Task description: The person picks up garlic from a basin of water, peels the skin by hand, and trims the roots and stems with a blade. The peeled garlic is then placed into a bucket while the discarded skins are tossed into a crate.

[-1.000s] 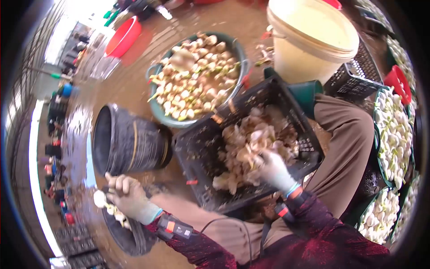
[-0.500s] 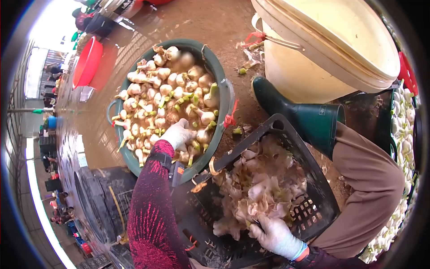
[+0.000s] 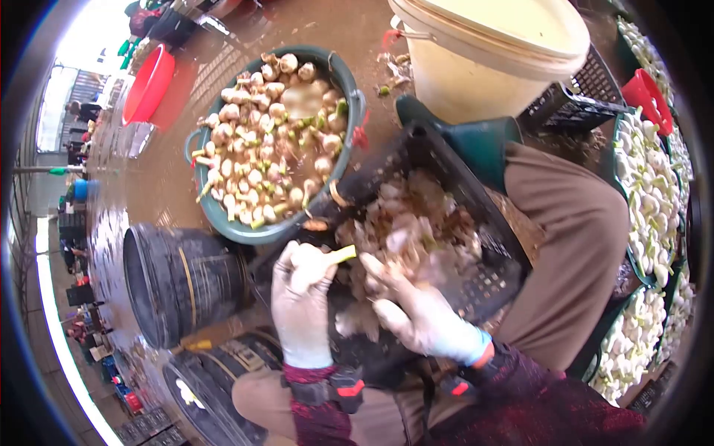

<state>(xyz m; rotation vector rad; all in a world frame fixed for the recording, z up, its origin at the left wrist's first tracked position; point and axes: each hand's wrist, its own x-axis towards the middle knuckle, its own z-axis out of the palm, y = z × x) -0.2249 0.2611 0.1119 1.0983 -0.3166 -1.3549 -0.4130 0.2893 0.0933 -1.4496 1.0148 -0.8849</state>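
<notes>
My left hand (image 3: 303, 297), in a pale glove, is closed round a white garlic bulb (image 3: 306, 269) whose green-yellow stem points right. Just to its right is my right hand (image 3: 420, 312), also gloved and somewhat blurred; its fingers are apart, and I see nothing in them. Both hands are over the near side of a black crate (image 3: 494, 223) that holds loose papery garlic skins (image 3: 416, 238). Beyond them, a green tub (image 3: 343, 78) contains many garlic bulbs (image 3: 245, 141) in brownish water.
A large cream bucket (image 3: 476, 74) stands beyond the crate, beside my boot (image 3: 483, 149). Black buckets (image 3: 193, 279) are at the left. Sacks of white garlic (image 3: 647, 186) line the right side. A red basin (image 3: 152, 82) lies farther off, with people in the far left background.
My left hand has come out of the tub toward me and now holds a bulb. My right hand has lifted off the skins and opened. The view has shifted.
</notes>
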